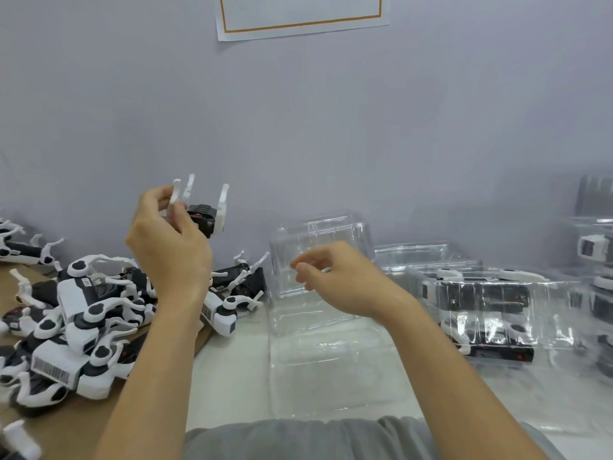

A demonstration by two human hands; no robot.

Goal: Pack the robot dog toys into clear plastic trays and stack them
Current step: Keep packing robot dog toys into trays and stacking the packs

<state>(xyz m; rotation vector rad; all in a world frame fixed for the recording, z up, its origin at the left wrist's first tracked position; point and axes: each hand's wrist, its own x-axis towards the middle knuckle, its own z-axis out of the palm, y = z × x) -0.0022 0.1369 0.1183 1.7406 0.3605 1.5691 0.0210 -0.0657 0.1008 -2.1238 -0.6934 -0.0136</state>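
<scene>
L hand (169,247) grips robot dog toy (207,216), legs up. R hand (335,277) loosely curled, holds nothing, over empty clear tray (318,366). Packed trays (484,307) stacked R; big toy pile (83,313) left unpacked.

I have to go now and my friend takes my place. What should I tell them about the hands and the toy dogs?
Left hand holds one robot dog up in the air, legs pointing up.
Right hand is empty, fingers loosely curled, over the open empty tray in front.
Loose dogs lie in a pile on the left.
Done: packed trays sit on the right.
Left: put the held dog into the empty tray, pack the pile, stack.
</scene>
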